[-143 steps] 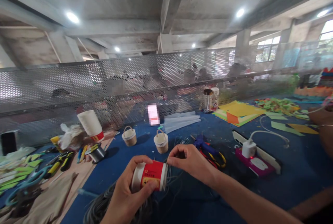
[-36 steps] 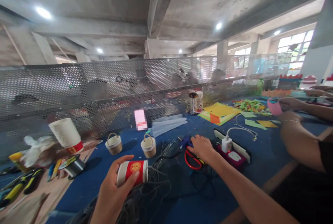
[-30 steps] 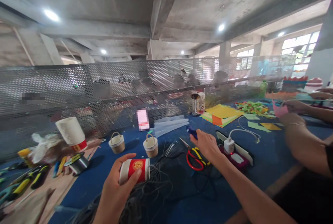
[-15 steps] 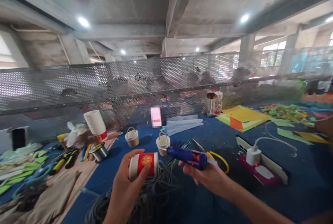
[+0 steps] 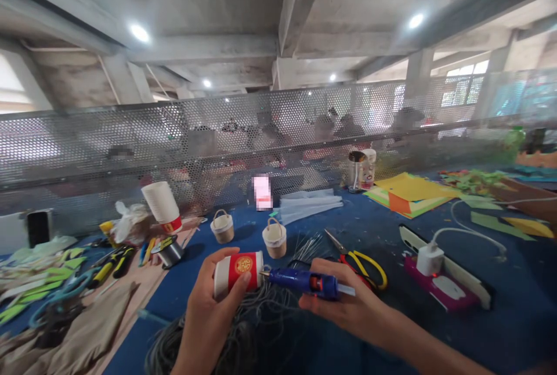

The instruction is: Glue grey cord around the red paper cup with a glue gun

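Note:
My left hand (image 5: 213,299) is wrapped round a paper cup (image 5: 226,277), white with a red band and a gold emblem, lying on its side. My right hand (image 5: 343,299) grips a blue hot glue gun (image 5: 300,282), with a clear glue stick poking out of its back. The gun's metal nozzle points left and is at the cup's right end; whether it touches cannot be made out. Behind the hands stand two small handled baskets (image 5: 274,240) made with beige sides and white rims. Grey cord (image 5: 261,305) lies in a tangle below the cup.
Scissors with yellow and red handles (image 5: 365,270) lie right of the gun. Farther right is a purple power strip (image 5: 439,288) with a white charger. A leaning stack of paper cups (image 5: 159,204) and a wire spool (image 5: 167,252) stand left. A perforated metal screen (image 5: 243,148) runs behind.
My right hand has brought the glue gun down and left, so its nozzle is now at the cup's end. The cup stays nearly in place in my left hand.

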### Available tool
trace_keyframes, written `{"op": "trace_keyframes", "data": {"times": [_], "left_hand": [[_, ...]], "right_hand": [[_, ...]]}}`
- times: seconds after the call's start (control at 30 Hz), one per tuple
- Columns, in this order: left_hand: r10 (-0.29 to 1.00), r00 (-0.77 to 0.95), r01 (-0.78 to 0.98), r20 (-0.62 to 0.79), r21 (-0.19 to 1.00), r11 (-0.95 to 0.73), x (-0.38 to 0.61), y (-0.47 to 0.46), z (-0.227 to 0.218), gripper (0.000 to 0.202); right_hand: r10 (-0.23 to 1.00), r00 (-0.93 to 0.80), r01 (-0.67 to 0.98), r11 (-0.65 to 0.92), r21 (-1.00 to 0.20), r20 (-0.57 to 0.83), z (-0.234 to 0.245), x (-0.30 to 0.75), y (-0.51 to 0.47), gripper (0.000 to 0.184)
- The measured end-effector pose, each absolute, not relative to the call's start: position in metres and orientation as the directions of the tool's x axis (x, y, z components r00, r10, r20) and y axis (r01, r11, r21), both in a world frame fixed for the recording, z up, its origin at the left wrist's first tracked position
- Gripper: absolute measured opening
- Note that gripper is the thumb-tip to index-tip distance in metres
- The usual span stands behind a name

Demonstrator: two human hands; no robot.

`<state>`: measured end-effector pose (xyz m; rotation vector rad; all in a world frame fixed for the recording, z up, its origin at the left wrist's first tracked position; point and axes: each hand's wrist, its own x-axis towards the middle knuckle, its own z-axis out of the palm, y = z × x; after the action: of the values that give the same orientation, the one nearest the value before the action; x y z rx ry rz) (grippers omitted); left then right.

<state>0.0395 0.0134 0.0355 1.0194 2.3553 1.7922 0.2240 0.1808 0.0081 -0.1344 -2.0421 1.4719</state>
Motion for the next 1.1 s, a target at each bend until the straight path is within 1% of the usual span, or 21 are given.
{"op": "trace_keyframes", "data": {"times": [0.2, 0.57, 0.73, 0.97, 1.1], "left_hand": [[0.489, -0.778, 0.501, 0.394, 0.859, 0.105, 0.0390, 0.0151, 0.0352, 0.053], [0.501, -0.747, 0.568, 0.438, 0.812, 0.137, 0.0381, 0.0133, 0.0303, 0.047], [0.504, -0.743, 0.581, 0.441, 0.798, 0.157, 0.0377, 0.0130, 0.0294, 0.047], [0.504, -0.736, 0.589, 0.452, 0.795, 0.146, 0.0357, 0.0133, 0.0266, 0.050], [0.504, -0.736, 0.589, 0.453, 0.795, 0.145, 0.0350, 0.0126, 0.0259, 0.050]], "right_hand": [[0.405, -0.790, -0.231, 0.498, -0.836, 0.460, 0.0035, 0.2225, 0.1866, 0.033], [0.399, -0.778, -0.231, 0.538, -0.811, 0.486, 0.0002, 0.2224, 0.1885, 0.027], [0.404, -0.780, -0.233, 0.522, -0.820, 0.478, 0.0009, 0.2224, 0.1884, 0.026], [0.420, -0.814, -0.188, 0.465, -0.865, 0.402, 0.0062, 0.2237, 0.1859, 0.036], [0.424, -0.825, -0.168, 0.447, -0.879, 0.374, 0.0087, 0.2241, 0.1849, 0.037]]}}
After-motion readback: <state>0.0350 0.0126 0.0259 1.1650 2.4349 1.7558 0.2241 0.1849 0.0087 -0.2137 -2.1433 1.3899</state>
